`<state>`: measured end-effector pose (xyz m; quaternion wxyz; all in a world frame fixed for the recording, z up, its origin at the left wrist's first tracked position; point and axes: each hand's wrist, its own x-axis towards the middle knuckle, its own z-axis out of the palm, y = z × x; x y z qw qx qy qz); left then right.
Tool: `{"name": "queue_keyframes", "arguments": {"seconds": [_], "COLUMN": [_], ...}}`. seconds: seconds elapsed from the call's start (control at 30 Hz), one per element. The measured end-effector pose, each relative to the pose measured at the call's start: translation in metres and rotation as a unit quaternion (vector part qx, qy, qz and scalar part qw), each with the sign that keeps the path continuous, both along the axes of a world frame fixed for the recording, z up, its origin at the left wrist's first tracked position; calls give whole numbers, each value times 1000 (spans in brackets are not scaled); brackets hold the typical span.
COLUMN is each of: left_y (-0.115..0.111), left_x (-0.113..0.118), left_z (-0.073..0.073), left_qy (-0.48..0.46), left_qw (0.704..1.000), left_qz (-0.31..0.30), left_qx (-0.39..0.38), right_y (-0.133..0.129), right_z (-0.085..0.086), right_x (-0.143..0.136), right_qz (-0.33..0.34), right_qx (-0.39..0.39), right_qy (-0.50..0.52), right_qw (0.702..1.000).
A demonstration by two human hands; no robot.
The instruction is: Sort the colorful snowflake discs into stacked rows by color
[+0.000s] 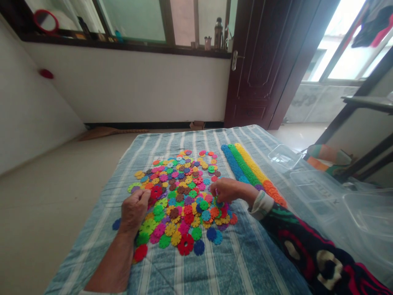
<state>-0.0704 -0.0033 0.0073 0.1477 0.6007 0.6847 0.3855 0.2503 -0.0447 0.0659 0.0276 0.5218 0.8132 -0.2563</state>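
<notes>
Multicoloured notched plastic discs (pixel 179 197), frame centre | likely light, stiff, slippery; best held by rims | left hand (pixel 134 209) pinching 1 red disc (pixel 156 191) | right hand (pixel 226 190) over discs, cannot tell grip

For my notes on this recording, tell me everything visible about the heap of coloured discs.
The heap is a loose spread of many flat, notched discs, plastic-looking, in colours including red, yellow, green, blue, pink, purple, orange and brown. Most overlap, lying on the striped cloth, to the left of long blue, green and yellow rows. At its left side, a red disc appears pinched by the left hand; the right hand is at its right side, its grip unclear.
</notes>
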Motion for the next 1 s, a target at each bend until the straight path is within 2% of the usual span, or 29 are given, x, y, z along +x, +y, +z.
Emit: {"name": "queue_keyframes", "arguments": {"seconds": [0.2,0.4,0.53,0.73,0.87,1.0], "left_y": [1,-3,-3,-2,-3,-4], "left_x": [1,2,3,5,8,8], "left_z": [-1,3,5,11,18,20], "left_qy": [-10,-5,-11,-15,-3,-3], "left_qw": [1000,1000,1000,999,998,997], "left_qz": [-2,-11,-8,5,13,21], "left_qx": [0,5,-3,-51,-69,-76], "right_y": [2,0,-8,-35,-52,-60], "right_z": [4,4,12,17,6,-6], "right_x": [12,16,33,84,108,115], "right_qz": [-34,-91,-129,-195,-217,-232], "right_qx": [-54,-22,4,0,-48,-63], "right_qy": [119,222,269,265,233,215], "right_qw": [991,971,955,944,947,947]}}
